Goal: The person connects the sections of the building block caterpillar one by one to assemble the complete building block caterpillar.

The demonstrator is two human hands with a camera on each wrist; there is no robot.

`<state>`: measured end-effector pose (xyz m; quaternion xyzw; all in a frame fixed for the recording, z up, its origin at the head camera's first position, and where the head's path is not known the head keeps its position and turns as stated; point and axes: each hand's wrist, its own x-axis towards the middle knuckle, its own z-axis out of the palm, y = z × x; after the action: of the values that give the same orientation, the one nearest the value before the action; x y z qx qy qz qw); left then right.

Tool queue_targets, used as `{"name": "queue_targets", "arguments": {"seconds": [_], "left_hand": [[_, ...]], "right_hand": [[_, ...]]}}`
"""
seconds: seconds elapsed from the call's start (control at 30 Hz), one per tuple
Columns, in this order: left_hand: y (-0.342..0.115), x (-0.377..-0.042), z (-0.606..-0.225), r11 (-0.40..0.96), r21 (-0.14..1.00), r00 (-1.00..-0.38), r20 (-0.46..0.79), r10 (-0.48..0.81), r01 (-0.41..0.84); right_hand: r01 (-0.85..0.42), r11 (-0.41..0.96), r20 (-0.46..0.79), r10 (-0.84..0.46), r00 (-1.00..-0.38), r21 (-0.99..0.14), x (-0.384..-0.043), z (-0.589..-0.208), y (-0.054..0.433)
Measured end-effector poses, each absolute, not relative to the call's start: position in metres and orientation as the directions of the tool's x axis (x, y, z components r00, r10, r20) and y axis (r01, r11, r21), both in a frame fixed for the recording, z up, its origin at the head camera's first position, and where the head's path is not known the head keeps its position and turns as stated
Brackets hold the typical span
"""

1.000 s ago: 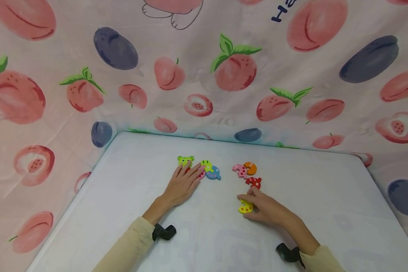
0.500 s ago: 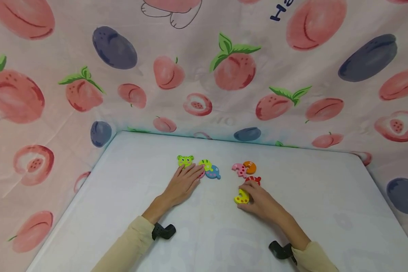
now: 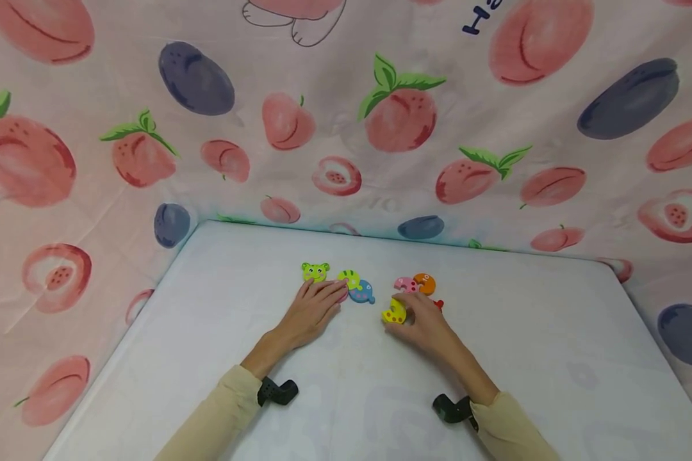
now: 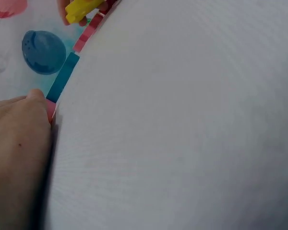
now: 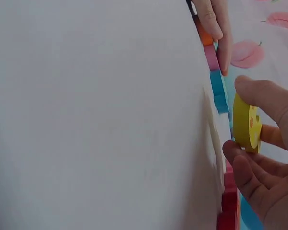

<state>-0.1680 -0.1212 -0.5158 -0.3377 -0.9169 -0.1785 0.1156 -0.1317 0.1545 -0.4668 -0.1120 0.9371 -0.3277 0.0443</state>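
Note:
My right hand (image 3: 429, 323) pinches a yellow puzzle piece with orange dots (image 3: 395, 312) between thumb and fingers; in the right wrist view the yellow piece (image 5: 245, 122) is held off the table. My left hand (image 3: 311, 314) lies flat with its straight fingers over the joined pieces. Just beyond its fingertips a green animal-face piece (image 3: 314, 272) shows. A green striped piece (image 3: 349, 278) and a blue piece (image 3: 361, 292) link up to the right of those fingers, with a pink piece partly under them. An orange piece beneath the left hand (image 5: 204, 34) shows in the right wrist view.
Behind the right hand lie a pink dotted piece (image 3: 405, 283) and an orange piece (image 3: 425, 283). A red piece (image 3: 439, 305) is mostly hidden by that hand. The white table (image 3: 236, 256) ends at a fruit-print cloth (image 3: 334, 128).
My right hand has carried the yellow piece left and away from me, toward the joined pieces, and now covers most of the red one. The left hand has drawn back slightly off the green face.

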Motion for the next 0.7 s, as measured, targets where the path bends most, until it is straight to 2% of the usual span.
{"name": "queue_targets", "arguments": {"seconds": [0.17, 0.37, 0.7], "left_hand": [[-0.122, -0.167, -0.515, 0.715, 0.240, -0.749, 0.316, 0.582, 0.657], [-0.121, -0.167, -0.514, 0.728, 0.237, -0.762, 0.291, 0.578, 0.643], [-0.121, -0.167, -0.512, 0.719, 0.253, -0.758, 0.316, 0.571, 0.647]], "right_hand": [[-0.130, 0.762, -0.024, -0.188, -0.982, -0.635, -0.141, -0.469, 0.138], [-0.126, 0.757, -0.005, -0.169, -0.986, -0.641, -0.150, -0.476, 0.122], [-0.091, 0.765, -0.015, -0.131, -0.991, -0.637, -0.155, -0.480, 0.112]]}}
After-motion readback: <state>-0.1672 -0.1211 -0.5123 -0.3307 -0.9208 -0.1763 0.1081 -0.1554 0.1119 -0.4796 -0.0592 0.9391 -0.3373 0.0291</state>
